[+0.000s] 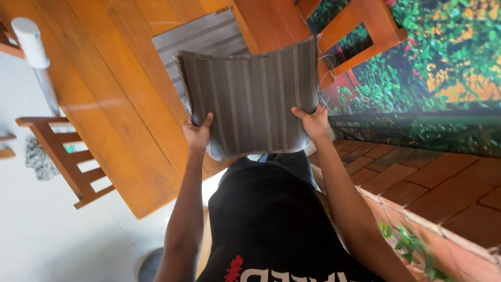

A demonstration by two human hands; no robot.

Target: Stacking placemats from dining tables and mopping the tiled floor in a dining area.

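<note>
I hold a grey striped piece of cloth [250,99] up in front of me, folded flat, above the edge of a wooden table [120,104]. My left hand [197,134] grips the cloth's lower left corner, thumb on top. My right hand [313,122] grips its lower right corner. Loose threads hang from the cloth's upper right edge. Another grey striped cloth [201,39] lies flat on the table behind the one I hold.
A wooden chair [68,156] stands left of the table on a pale tiled floor, and another chair [360,31] at upper right. A white post [32,47] stands at far left. A brick planter ledge [417,193] with green plants runs along the right.
</note>
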